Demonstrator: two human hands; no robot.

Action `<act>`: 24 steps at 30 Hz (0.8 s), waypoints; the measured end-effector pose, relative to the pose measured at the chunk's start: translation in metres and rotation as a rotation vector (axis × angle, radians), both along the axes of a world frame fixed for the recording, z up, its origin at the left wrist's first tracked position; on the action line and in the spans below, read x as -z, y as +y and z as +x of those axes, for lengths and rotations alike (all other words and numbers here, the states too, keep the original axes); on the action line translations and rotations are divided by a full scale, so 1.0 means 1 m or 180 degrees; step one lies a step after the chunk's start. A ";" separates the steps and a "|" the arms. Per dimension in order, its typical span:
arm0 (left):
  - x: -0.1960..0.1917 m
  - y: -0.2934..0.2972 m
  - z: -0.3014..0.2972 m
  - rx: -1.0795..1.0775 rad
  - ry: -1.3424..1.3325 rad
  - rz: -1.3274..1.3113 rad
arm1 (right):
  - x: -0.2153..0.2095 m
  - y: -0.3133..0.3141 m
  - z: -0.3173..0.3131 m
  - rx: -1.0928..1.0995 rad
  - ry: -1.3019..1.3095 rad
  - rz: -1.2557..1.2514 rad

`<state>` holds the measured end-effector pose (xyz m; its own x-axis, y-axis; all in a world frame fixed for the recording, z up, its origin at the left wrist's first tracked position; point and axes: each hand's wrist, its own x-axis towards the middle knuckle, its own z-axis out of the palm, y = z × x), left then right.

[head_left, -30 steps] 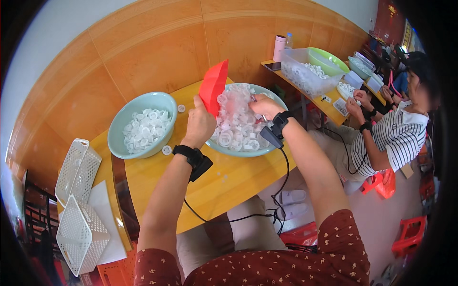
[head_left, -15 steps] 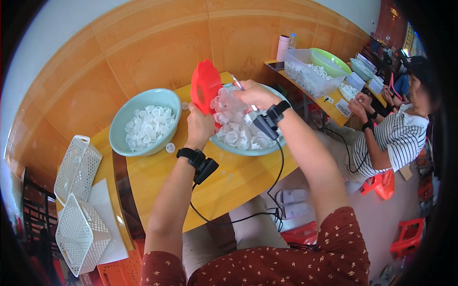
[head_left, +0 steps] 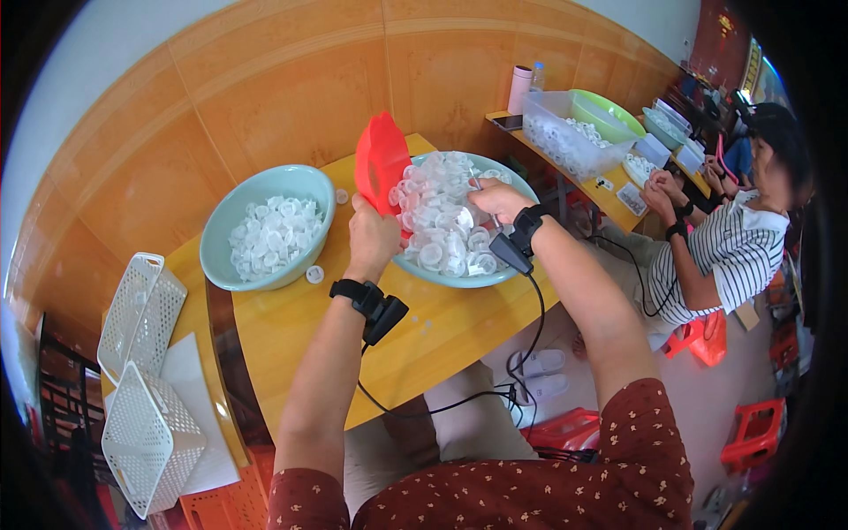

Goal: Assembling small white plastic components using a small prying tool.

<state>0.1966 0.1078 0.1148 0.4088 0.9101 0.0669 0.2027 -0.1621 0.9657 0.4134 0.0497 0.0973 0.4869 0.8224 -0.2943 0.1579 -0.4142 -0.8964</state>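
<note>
My left hand (head_left: 375, 234) grips the rim of a red plastic basin (head_left: 378, 168), tipped on its side against the right-hand bowl. That light-blue bowl (head_left: 523, 181) is heaped with small clear and white round plastic pieces (head_left: 442, 216). Over the right part of the heap, my right hand (head_left: 502, 201) is closed on a thin pen-like tool (head_left: 475, 179); its exact kind is unclear. To the left stands a second light-blue bowl (head_left: 216, 252) holding similar pieces (head_left: 276, 228).
A loose piece (head_left: 314, 274) lies on the yellow table (head_left: 353, 327). White perforated baskets (head_left: 150, 442) stand at the left. On the right, a person in a striped shirt (head_left: 733, 256) works at another table with a clear bin (head_left: 552, 146). A cable (head_left: 406, 415) trails from my wrist devices.
My right hand has moved right and slightly down, away from the red basin, with the thin tool in it. My left hand and the red basin have barely moved.
</note>
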 end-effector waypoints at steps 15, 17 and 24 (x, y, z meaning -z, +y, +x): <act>-0.007 -0.010 0.010 0.0049 -0.0504 -0.0117 | 0.006 0.047 -0.045 0.0700 -0.0667 0.1023; -0.010 -0.012 0.010 0.0103 -0.0815 -0.0254 | 0.011 0.058 -0.035 0.0487 -0.0805 0.1045; -0.001 0.001 -0.009 0.0153 -0.1666 -0.1182 | -0.044 0.048 -0.078 0.0083 -0.0990 0.0831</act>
<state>0.1880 0.1091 0.1155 0.4484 0.8926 -0.0474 -0.3099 0.2050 0.9284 0.3350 0.0975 0.1414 0.5415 0.8361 0.0873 0.4304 -0.1865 -0.8832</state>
